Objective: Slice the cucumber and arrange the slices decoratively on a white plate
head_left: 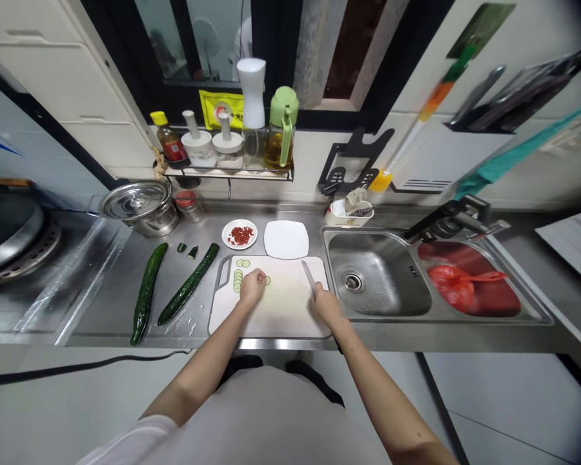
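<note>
On the white cutting board, my left hand is closed in a pinch, with a cucumber slice at its fingertips. My right hand grips a knife by the handle near the board's right side, its blade pointing away from me. Left of my left hand lies an overlapping row of cucumber slices, with a couple more slices above it. Two cucumbers lie left of the board: a whole-looking one and one with a cut end. Small cut-off ends sit above them.
Behind the board stand a plate of red pieces and a bare white plate. A steel pot is at back left. The sink lies right, with a red bag in its second basin. A condiment rack hangs behind.
</note>
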Demonstrator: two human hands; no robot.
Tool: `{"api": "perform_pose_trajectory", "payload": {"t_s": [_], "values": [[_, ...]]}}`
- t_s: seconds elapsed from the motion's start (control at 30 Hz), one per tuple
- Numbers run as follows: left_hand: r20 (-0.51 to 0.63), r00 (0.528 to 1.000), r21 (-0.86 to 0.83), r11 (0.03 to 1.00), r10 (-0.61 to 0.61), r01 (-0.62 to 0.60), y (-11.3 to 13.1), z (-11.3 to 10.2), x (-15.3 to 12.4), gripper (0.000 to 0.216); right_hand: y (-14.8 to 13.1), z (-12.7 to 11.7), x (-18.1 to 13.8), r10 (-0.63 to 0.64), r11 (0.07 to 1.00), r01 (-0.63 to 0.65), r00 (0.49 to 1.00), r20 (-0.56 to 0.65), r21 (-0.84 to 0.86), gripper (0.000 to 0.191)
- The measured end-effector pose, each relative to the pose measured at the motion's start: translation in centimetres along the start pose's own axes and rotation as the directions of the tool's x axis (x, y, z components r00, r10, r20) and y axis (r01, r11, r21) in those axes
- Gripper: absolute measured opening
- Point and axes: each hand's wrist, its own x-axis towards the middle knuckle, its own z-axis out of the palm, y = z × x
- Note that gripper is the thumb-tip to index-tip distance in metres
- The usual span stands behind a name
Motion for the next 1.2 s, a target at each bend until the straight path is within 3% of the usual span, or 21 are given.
{"api": "perform_pose_trajectory", "payload": {"t_s": [0.13, 0.4, 0.73, 1.2], "values": [[-0.071, 0.997, 0.024, 0.999, 0.034, -0.032, -0.8, 0.2, 0.1, 0.014, -0.1, -0.2, -0.8, -0.047, 0.999, 0.047, 0.999, 0.001, -0.011, 0.034], [-0.058, 0.998, 0.026, 1.000, 0.007, -0.006, -1.5, 0.3, 1.1, 0.016, -2.7, 0.4, -3.4, -0.243, 0.968, 0.246, 0.968, 0.055, -0.044, 0.033], [-0.050, 0.999, 0.027, 1.000, 0.005, -0.003, -1.6, 0.2, 1.4, 0.019, -3.9, 0.7, -4.3, -0.322, 0.941, 0.328, 0.943, 0.084, -0.084, 0.036], [-0.045, 0.999, 0.015, 1.000, -0.014, 0.015, -1.4, 0.0, 1.4, 0.015, -4.4, 1.2, -4.1, -0.331, 0.935, 0.339, 0.939, 0.091, -0.102, 0.034]]}}
